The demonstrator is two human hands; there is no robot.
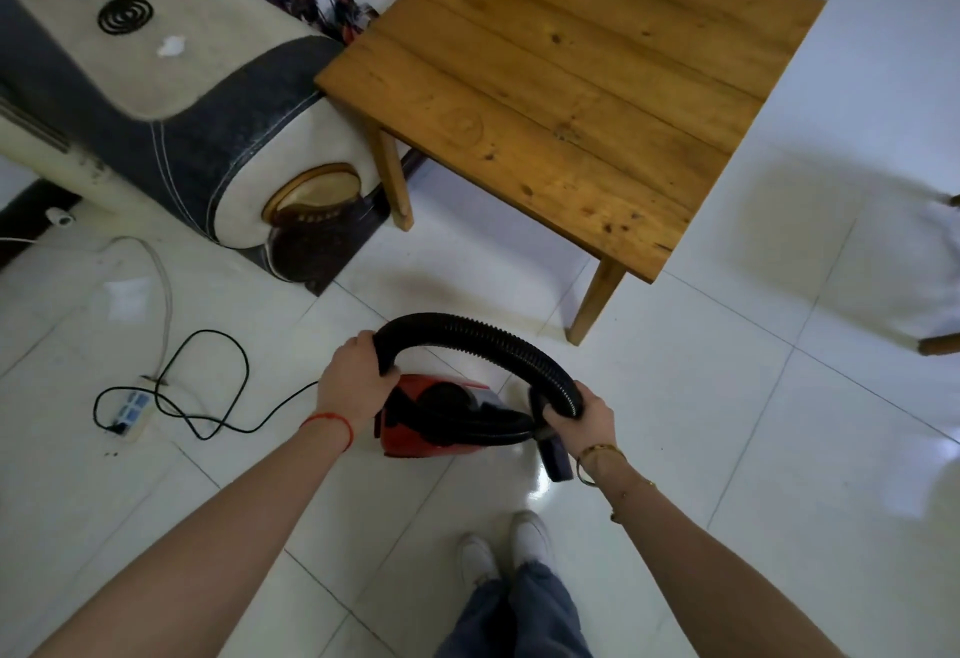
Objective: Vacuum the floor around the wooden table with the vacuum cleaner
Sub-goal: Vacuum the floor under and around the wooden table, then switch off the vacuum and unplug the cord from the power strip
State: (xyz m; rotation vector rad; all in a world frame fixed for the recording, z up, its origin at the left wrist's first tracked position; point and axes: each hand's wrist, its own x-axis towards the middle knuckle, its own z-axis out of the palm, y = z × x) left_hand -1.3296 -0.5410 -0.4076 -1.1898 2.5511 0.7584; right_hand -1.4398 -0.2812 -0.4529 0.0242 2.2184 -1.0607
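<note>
A small red vacuum cleaner sits on the white tiled floor in front of me. Its black ribbed hose arches above it. My left hand grips the hose at its left end, just over the red body. My right hand grips the hose's other end by the dark nozzle, which points down at the floor. The wooden table stands beyond the vacuum, its nearest leg a short way past my right hand.
A grey and cream sofa arm sits left of the table, touching its corner. The black power cord loops on the floor to a power strip at left. My feet stand below. A chair leg shows at right.
</note>
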